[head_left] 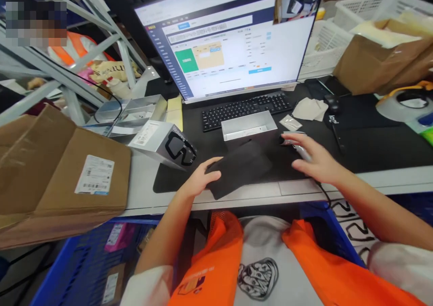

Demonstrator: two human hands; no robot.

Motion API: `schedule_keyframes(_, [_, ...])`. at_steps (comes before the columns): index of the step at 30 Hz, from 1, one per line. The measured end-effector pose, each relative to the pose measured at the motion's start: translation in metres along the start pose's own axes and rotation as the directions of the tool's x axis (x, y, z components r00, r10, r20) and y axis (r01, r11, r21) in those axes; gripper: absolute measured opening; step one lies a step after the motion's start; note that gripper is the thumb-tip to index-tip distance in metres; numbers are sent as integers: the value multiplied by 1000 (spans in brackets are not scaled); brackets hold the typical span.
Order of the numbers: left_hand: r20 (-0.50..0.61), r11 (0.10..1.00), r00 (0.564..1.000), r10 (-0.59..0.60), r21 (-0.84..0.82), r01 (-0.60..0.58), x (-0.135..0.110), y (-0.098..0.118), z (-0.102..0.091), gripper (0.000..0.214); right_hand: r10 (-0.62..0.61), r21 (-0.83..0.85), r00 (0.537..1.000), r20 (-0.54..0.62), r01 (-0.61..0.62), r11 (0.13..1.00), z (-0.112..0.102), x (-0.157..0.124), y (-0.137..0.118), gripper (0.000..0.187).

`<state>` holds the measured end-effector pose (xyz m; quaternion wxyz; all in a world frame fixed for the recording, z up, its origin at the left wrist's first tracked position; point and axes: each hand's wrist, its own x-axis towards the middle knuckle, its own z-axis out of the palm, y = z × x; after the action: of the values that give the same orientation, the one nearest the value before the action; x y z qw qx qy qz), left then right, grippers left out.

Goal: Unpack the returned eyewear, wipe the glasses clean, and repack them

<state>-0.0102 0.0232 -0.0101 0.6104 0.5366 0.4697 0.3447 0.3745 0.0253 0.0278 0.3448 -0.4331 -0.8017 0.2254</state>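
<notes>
My left hand (201,178) is closed on the left edge of a soft black pouch (240,168), which hangs a little over the table's front edge. In my right hand (316,159) is a grey handheld scanner (302,152), partly covered by the fingers; a dark cable runs down below it. An open white box tray (249,127) lies just beyond the pouch. Left of it stands a silver box (162,143) with a goggles picture on its end. A small clear packet (291,122) and a beige cloth (310,109) rest beyond my right hand.
A monitor (230,39) and keyboard (246,108) stand at the back. At left is an open cardboard carton (64,170); another carton (382,57) is at right, near a tape roll (406,105). Blue crates (81,270) sit below the table. Another person is beyond the metal frame.
</notes>
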Motion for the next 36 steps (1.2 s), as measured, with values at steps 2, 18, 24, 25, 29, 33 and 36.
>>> schedule_keyframes(2, [109, 997, 994, -10, 84, 1, 27, 8, 12, 68, -114, -44, 981, 157, 122, 992, 19, 12, -11, 99])
schedule_keyframes(18, [84, 990, 994, -65, -123, 75, 64, -8, 12, 73, 76, -222, 990, 116, -48, 974, 56, 21, 30, 47])
schedule_keyframes(24, [128, 993, 986, -106, -45, 113, 72, -8, 18, 63, -43, -276, 981, 191, 96, 956, 19, 23, 17, 50])
schedule_keyframes(25, [148, 996, 985, -94, 2, 95, 74, -6, 22, 62, -92, -251, 977, 195, 140, 958, 20, 24, 9, 50])
schedule_keyframes(29, [178, 984, 984, 26, 166, -56, 76, 2, 35, 64, -144, -357, 942, 303, 252, 899, 49, 28, -25, 83])
schedule_keyframes(33, [107, 953, 989, 102, 274, -128, 60, -3, 26, 64, -143, -421, 930, 338, 286, 861, 73, 32, -32, 90])
schedule_keyframes(36, [50, 947, 997, 51, 314, -64, 42, -13, 12, 61, -137, -385, 952, 274, 239, 891, 67, 31, -21, 88])
